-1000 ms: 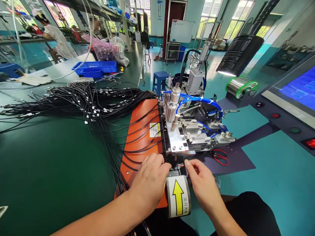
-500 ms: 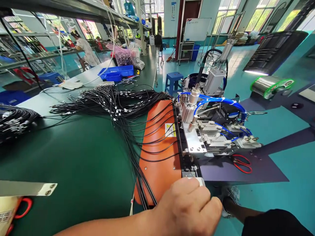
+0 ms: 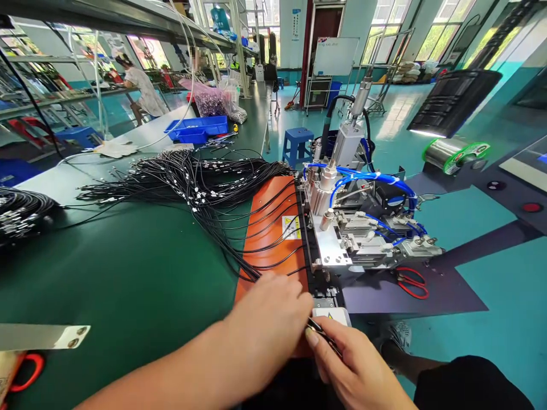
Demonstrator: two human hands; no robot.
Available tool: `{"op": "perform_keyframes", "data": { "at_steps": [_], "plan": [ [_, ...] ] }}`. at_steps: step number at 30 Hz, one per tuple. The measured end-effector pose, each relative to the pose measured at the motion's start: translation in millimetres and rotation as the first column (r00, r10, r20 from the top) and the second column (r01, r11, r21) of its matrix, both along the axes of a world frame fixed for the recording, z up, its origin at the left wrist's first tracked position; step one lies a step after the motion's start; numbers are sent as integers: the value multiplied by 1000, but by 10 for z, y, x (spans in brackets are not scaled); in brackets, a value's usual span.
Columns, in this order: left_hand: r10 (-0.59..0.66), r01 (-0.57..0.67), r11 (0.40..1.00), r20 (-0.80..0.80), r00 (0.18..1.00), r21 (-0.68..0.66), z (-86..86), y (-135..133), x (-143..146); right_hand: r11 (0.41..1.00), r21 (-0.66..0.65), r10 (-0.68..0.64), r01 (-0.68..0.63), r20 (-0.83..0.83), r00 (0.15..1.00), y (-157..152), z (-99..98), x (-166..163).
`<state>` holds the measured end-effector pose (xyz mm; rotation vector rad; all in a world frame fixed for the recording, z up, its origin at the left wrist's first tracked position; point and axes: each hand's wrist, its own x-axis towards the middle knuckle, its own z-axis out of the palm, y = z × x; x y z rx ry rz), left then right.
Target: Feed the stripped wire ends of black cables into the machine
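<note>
My left hand (image 3: 271, 316) is closed around a bundle of thin black cables (image 3: 228, 250) at the front of the orange plate (image 3: 273, 208). Just right of it, my right hand (image 3: 348, 356) pinches the dark ends of the cables (image 3: 325, 337) between thumb and fingers. The cable bundle runs back to a big pile of black cables (image 3: 188, 176) with small white and metal tips. Several single cables cross the orange plate into the metal machine (image 3: 363, 228) with blue air hoses. My left fingers are partly hidden behind the back of that hand.
Red-handled scissors (image 3: 412, 283) lie beside the machine, with a solder wire spool (image 3: 455, 155) behind. Another cable bundle (image 3: 25, 210) lies left on the green mat. Blue trays (image 3: 196, 129) stand farther back. A metal strip (image 3: 43, 337) juts in front left. A person (image 3: 143, 85) sits far back.
My left hand has moved back and left from the machine's front end and now grips the cables, drawn toward the hands. My right hand has come into view. The camera view has shifted slightly.
</note>
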<state>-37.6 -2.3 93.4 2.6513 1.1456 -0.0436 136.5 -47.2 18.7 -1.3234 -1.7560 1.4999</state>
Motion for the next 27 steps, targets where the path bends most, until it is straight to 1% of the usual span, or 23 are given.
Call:
{"op": "perform_keyframes", "data": {
  "at_steps": [3,7,8,10,12,14,15,17,18,20,22,24,27],
  "plan": [
    [13,-14,999,-32,999,-32,8,200,-170,999,-44,13,-12,11,1000,1,45,-19],
    [47,-41,990,42,998,-137,-31,362,-306,998,-62,9,-8,12,1000,-23,64,-24],
    [51,-39,989,78,996,-143,-33,380,-325,996,-93,4,-3,6,1000,-40,59,-25],
    [51,-28,988,149,987,-151,-12,396,-343,980,-198,7,-17,-52,999,-87,33,-15],
    [61,-29,985,188,980,-170,32,398,-329,950,-302,34,-77,-145,989,-150,-4,32],
    [63,-18,981,230,971,-191,60,390,-275,930,-343,73,-132,-179,981,-212,-42,129],
    [49,4,980,264,963,-200,54,382,-234,931,-342,80,-131,-160,984,-238,-56,194],
    [15,65,974,348,937,-216,-15,356,-132,944,-321,54,-78,-85,995,-272,-70,340],
    [0,94,970,388,922,-223,-75,336,-75,953,-302,16,-30,-49,999,-278,-69,412],
    [2,108,969,446,895,-221,-221,288,36,960,-269,-80,75,-8,997,-275,-57,539],
    [17,87,978,485,874,-190,-365,232,131,948,-264,-184,179,6,983,-259,-42,632],
    [26,52,989,509,860,-140,-475,178,199,923,-256,-292,287,20,956,-243,-35,693],
    [35,-2,998,529,848,-64,-578,120,257,890,-158,-425,428,54,904,-228,-44,724]
  ]
}}
